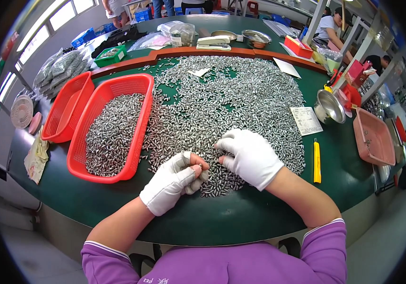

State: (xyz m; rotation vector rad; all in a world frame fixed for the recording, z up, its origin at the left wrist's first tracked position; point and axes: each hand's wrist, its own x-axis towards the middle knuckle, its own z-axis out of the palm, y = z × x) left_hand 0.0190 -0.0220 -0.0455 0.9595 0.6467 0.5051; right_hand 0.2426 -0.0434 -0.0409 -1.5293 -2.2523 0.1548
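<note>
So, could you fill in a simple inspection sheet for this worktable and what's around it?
Surface: green tabletop, widely covered by small metal pieces.
Job's things: pieces spread loose across the middle; more in a red basket on the left.
Clutter: yellow tool, printed sheet and metal bowl on the right; crumpled cloth at far left.
Hands: both white-gloved; left hand has fingers drawn together, right hand curls over the pieces. Whether either holds one is too small to tell.
Cables: nothing seen.
Surroundings: filled clear bags at upper left; another person at upper right.
</note>
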